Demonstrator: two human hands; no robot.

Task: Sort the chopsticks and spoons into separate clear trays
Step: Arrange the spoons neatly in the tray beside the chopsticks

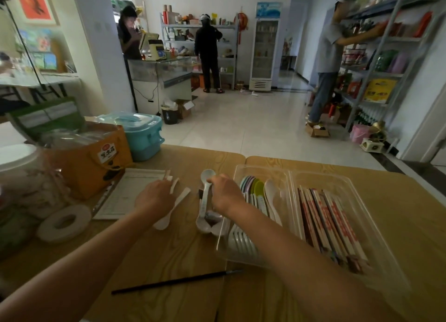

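Two joined clear trays sit on the wooden table at the right. The left tray (263, 170) holds several spoons, pastel and white (253, 189). The right tray (347, 184) holds several wrapped chopsticks (330, 215). My right hand (225, 192) is closed on the handle of a white spoon (207, 177) just left of the trays, over a small pile of spoons (207, 221). My left hand (154, 196) rests on loose white spoons (172, 205), fingers curled at their handles. A black chopstick (176, 282) lies alone near the table's front.
At the left stand an orange box (96, 157), a teal container (142, 133), a clear jar (26, 177), a tape roll (64, 222) and a paper sheet (125, 191). Beyond the table are open floor, shelves and three people.
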